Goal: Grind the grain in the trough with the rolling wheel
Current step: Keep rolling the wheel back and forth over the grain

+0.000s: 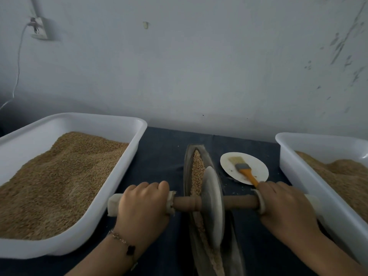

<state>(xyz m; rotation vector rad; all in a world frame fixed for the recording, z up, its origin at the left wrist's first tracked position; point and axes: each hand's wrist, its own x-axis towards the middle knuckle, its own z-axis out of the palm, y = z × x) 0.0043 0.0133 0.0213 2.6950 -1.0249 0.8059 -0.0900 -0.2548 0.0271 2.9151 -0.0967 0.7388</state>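
Grain [197,166] lies in a narrow strip along the trough [188,162], a long dark boat-shaped vessel that runs away from the person down the middle of a dark blue cloth [159,156]. Whole kernels fill the far end; nearer the camera the strip looks finer and paler. The rolling wheel [213,204] — a grey disc standing on edge — sits in the trough about midway along it, on the grain. A wooden axle [241,202] passes through its centre, with pale wrapped handles at both ends.

The left hand [143,202] is clenched round the left handle [113,204], fingers curled over the top; a thin bracelet [121,241] circles that wrist. The right hand [284,204] grasps the right handle in the same way, knuckles up.

To the left, a large white tub [79,120] holds a deep, sloping heap of tan grain that nearly reaches its near rim. To the right, a second white tub [288,156] — partly cut off by the frame — holds a mound of similar but slightly paler material. Between the trough and this right tub rests a white plate [256,162] with a brush [243,168] lying on it, bristles toward the wall, orange handle pointing toward the right hand. A pale wall [199,66] rises behind, with a socket [38,29] and cable at upper left.
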